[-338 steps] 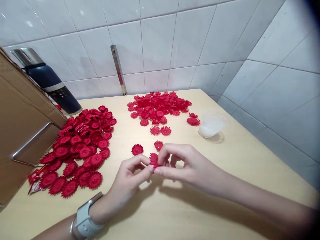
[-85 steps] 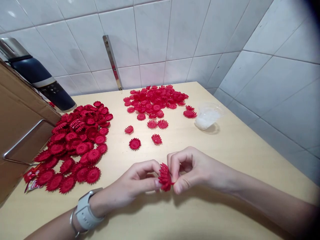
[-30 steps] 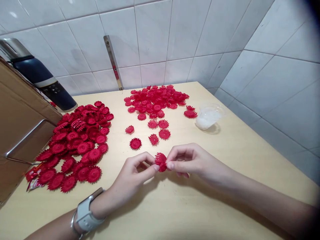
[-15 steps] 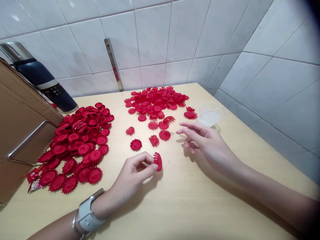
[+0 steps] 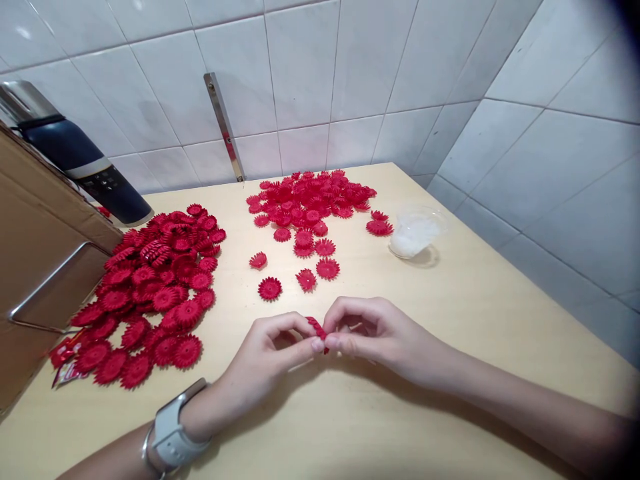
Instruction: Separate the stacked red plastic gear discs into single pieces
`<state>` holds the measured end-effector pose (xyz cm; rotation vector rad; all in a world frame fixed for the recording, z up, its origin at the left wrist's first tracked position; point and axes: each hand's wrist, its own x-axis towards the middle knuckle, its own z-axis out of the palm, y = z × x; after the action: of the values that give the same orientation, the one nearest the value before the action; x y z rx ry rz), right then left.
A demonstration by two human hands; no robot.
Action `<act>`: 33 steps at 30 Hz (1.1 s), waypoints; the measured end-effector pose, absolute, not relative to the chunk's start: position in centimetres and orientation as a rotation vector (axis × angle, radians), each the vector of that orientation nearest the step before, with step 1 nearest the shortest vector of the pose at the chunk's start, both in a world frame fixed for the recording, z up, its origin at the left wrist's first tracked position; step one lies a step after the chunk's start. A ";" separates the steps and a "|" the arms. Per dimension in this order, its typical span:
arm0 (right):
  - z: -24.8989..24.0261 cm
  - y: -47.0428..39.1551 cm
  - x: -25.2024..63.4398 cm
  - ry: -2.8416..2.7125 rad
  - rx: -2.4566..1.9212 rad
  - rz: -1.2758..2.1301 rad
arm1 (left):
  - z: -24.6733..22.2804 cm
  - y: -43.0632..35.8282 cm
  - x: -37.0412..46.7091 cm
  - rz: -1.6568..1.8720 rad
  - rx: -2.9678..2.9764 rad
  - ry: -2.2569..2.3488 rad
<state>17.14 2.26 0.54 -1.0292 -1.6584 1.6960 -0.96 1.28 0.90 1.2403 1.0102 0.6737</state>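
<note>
Above the front part of the pale table (image 5: pixel 320 427), my left hand (image 5: pixel 277 343) pinches a red flower piece (image 5: pixel 317 328) with a toothed edge. My right hand (image 5: pixel 370 333) meets it from the right, thumb and forefinger pressed together on the same piece, which both hands largely cover. Beyond the hands lie single red flower pieces (image 5: pixel 270 288), some flat and some cupped. A pile of cupped red pieces (image 5: pixel 313 197) is at the back, and a larger pile of red flowers (image 5: pixel 175 267) stands on the left.
A clear plastic dish (image 5: pixel 414 233) with whitish contents sits at the back right. On the left are an open cardboard box (image 5: pixel 45 247), a dark blue flask (image 5: pixel 90 157) and small red wrappers (image 5: pixel 67 353). A metal strip (image 5: pixel 223 127) is against the tiled wall.
My right hand has moved left and toward me, closing its fingers on the piece in my left hand. A curled piece near the middle now lies on another piece, slightly left.
</note>
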 end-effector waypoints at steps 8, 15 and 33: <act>1.3 2.4 17.2 -1.543 -1.093 1.733 | 1.2 1.2 -0.9 0.678 1.208 1.010; 1.3 2.3 16.9 -1.404 -1.101 1.796 | 0.8 1.2 -0.9 0.696 1.209 0.996; 1.1 1.5 16.4 -1.422 -1.054 1.772 | 1.0 1.3 -0.8 0.715 1.111 1.011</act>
<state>16.43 1.52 1.13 -1.0540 -1.4220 1.7723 -0.85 1.32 0.97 1.1109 1.0112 0.7148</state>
